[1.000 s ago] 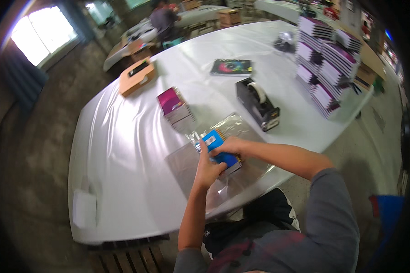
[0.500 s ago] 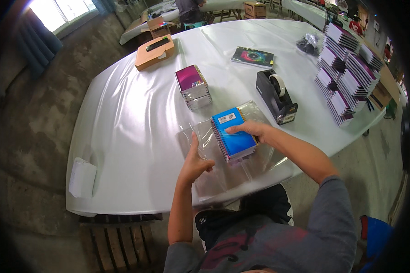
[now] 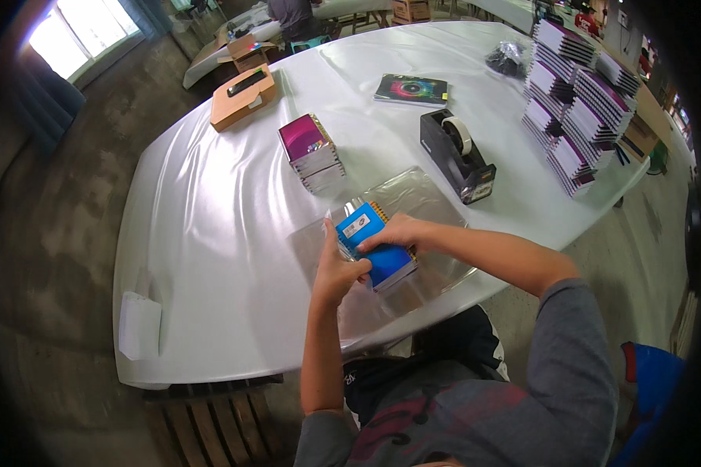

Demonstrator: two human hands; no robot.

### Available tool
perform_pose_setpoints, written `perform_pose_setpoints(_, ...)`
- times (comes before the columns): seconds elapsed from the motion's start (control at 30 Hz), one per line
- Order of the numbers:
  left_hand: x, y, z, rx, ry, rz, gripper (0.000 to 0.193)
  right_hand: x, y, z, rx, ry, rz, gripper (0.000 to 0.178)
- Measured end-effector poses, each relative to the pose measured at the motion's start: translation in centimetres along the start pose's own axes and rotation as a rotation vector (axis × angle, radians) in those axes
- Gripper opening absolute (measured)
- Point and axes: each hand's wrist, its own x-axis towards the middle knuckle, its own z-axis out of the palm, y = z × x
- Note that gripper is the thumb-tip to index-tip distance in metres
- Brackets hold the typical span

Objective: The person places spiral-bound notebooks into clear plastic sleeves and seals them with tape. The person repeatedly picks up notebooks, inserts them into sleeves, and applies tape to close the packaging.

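Note:
A small stack of spiral notebooks (image 3: 391, 265) with a blue cover and a white label lies tilted over clear plastic bags (image 3: 424, 194) near the table's front edge. My right hand (image 3: 397, 233) grips it from the right, thumb across the cover. At the stack's left side, my left hand (image 3: 339, 272) is closed on a clear bag; a bit of film shows at its raised fingertip, and its thumb reaches the notebooks' near left corner. Its other fingers are hidden. Beyond the bags stands another notebook stack (image 3: 305, 140) with a purple cover.
A black tape dispenser (image 3: 458, 156) stands right of the bags. Stacked spiral notebooks (image 3: 580, 101) fill the far right, near a dark notebook (image 3: 411, 89). A cardboard box (image 3: 244, 97) bears a black phone-like object. White paper (image 3: 140, 327) lies at the left edge.
My right hand has brought the blue notebooks left and nearer, up against my left hand. My left hand has closed in at their spiral edge. The view has shifted slightly.

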Motion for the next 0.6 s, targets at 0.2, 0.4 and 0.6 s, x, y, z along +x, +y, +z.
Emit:
perform_pose_setpoints(0.2, 0.2, 0.3, 1.7, 0.180, 0.026, -0.071, 0.106, -0.5, 0.2, 0.2, -0.048, 0.110, 0.030, 0.067)
perform_pose_setpoints(0.4, 0.7, 0.3, 1.7, 0.293, -0.016, -0.154, 0.110, -0.2, 1.1, 0.4, -0.176, 0.226, -0.004, 0.062)
perform_pose_setpoints(0.6, 1.4, 0.7, 2.3, 0.307, -0.054, -0.115, 0.108, -1.0, 0.5, 0.7, -0.425, 0.350, -0.047, 0.072)
